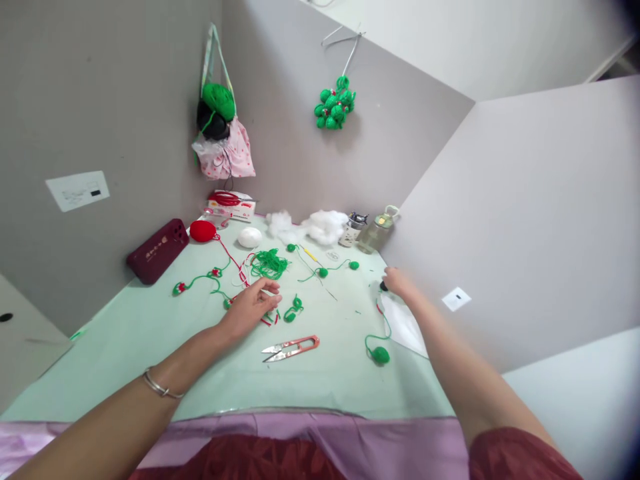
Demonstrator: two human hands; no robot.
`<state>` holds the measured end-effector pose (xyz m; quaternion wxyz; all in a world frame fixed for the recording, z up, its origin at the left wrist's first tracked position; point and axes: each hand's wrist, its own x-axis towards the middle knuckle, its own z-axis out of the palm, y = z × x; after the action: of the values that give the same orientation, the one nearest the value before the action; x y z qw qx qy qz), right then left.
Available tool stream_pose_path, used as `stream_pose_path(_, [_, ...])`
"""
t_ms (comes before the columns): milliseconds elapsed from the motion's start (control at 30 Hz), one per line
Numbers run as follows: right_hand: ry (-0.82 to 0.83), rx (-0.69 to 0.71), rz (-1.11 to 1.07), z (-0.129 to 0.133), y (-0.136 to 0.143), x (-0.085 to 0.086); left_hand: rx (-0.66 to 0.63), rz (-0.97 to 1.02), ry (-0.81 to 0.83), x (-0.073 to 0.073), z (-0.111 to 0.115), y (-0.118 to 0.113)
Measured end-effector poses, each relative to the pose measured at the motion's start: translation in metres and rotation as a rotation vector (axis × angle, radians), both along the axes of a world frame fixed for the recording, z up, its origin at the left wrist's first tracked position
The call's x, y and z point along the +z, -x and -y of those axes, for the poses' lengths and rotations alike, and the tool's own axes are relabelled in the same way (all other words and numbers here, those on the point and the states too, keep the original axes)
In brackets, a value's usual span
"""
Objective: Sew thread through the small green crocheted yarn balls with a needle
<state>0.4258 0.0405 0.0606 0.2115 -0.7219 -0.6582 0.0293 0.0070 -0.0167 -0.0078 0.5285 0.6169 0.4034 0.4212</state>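
Note:
My left hand (pixel 250 305) rests above the table with its fingers loosely curved and apart, holding nothing that I can see. Green, red and white yarn scraps lie under and around it, with a tangle of green yarn (pixel 270 264) just beyond. To its right is a small green crocheted piece (pixel 291 315) with a looped cord. Nearer me lie thread snips (pixel 291 348) with orange handles. At the table's right edge, the fingers of my right hand (pixel 397 280) close on a small black thing (pixel 383 286), mostly hidden. Below it lies a green crocheted ball (pixel 381 355) on a cord.
A red yarn ball (pixel 203 231), white yarn ball (pixel 249 237), white stuffing (pixel 325 227) and water bottle (pixel 379 232) line the back. A dark red phone (pixel 158 251) leans at left. A yellow-handled crochet hook (pixel 310 255) lies mid-table; white paper (pixel 406 325) lies at right.

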Motion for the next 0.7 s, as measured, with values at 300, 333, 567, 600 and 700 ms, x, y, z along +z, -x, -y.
stream_pose_path(300, [-0.026,-0.044,-0.529,0.017,0.027,0.003,0.018,0.074,0.027,0.0,0.0,0.0])
stream_pose_path(333, [-0.008,0.01,-0.577,0.021,0.043,0.006,0.018,0.089,0.047,0.001,-0.001,0.0])
stream_pose_path(567, [0.151,0.459,-0.984,0.067,0.155,0.016,0.008,0.205,0.086,0.028,-0.002,-0.008])
stream_pose_path(600, [0.16,0.47,-1.037,0.069,0.163,0.014,0.013,0.22,0.067,0.032,-0.002,-0.01])
stream_pose_path(700, [0.178,0.449,-1.218,0.068,0.177,0.005,0.056,0.247,0.005,0.039,-0.002,-0.012])
